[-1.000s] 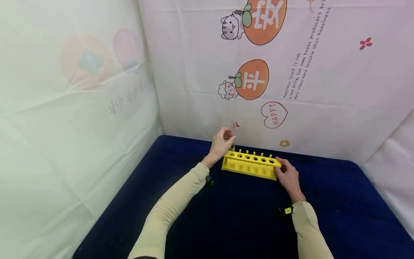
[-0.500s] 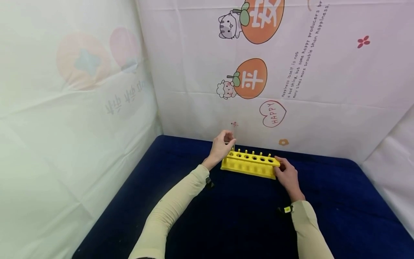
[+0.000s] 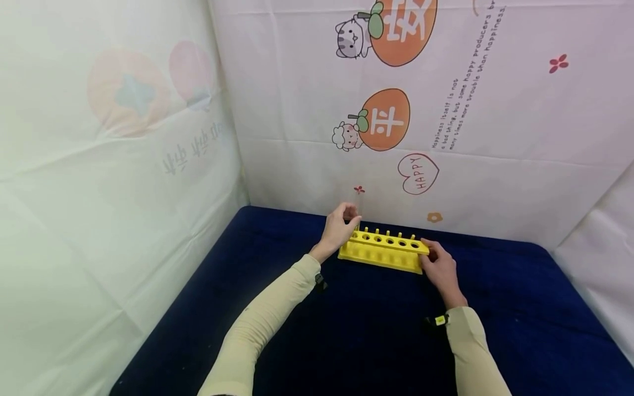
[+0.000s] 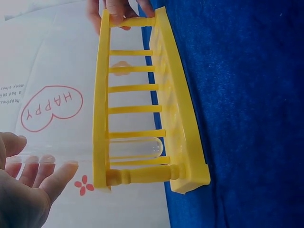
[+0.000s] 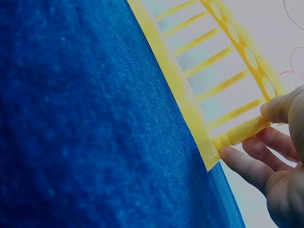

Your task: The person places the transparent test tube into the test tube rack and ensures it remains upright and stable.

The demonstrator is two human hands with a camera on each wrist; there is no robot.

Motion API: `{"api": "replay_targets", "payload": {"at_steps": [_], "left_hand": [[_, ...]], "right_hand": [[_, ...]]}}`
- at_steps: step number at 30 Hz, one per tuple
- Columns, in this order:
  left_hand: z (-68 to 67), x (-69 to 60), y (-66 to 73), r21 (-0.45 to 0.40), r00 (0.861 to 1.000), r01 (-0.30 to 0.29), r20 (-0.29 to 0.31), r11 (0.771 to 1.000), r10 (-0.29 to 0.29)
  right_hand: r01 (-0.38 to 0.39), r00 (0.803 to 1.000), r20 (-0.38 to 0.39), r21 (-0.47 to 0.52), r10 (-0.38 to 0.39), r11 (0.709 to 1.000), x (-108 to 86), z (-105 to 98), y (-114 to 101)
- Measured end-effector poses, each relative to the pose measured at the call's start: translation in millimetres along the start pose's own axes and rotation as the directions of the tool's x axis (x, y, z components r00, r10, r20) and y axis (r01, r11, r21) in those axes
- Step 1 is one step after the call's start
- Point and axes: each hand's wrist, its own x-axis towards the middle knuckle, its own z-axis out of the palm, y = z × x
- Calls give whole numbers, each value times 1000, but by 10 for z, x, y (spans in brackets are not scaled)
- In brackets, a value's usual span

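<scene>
A yellow test tube rack (image 3: pixel 381 258) stands near the back of the table, with a row of holes on top and pegs behind them. My left hand (image 3: pixel 338 228) holds a clear glass test tube (image 4: pixel 135 148) upright at the rack's left end, thumb on one side and fingers on the other. Through the end hole, the tube's rounded bottom shows between the top bar and the base; whether it touches the base I cannot tell. At the opposite end, my right hand (image 3: pixel 442 272) grips the rack's end post (image 5: pixel 242 131) between thumb and fingers.
A dark blue cloth (image 3: pixel 376 330) covers the table. Close behind the rack hangs a white printed curtain (image 3: pixel 307 176), and another white sheet (image 3: pixel 124 220) hangs along the left side.
My left hand has moved slightly down, and the test tube has sunk lower into the end hole. The right hand keeps its grip on the rack, which stays in place.
</scene>
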Motion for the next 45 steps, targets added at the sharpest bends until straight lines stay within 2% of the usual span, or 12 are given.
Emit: {"api": "replay_targets", "payload": {"at_steps": [19,35,41,45], "left_hand": [[39,-54,-106,-10,1000,-10,10,1000,10],[66,-108,-153,0,1000,12,11,1000,-12],[72,-129,-171,-18,1000,24,6,1000,-24],[44,-127,-182,-38,999,36,24,999,-35]], "right_hand": [[18,1000,3,3,-18,1000,-13,2,9],[25,1000,-10,9,-25,1000,-36,29,18],[25,1000,5,21,-25,999,-46,21,26],[25,1000,-7,24,-24,999,-33,33,17]]}}
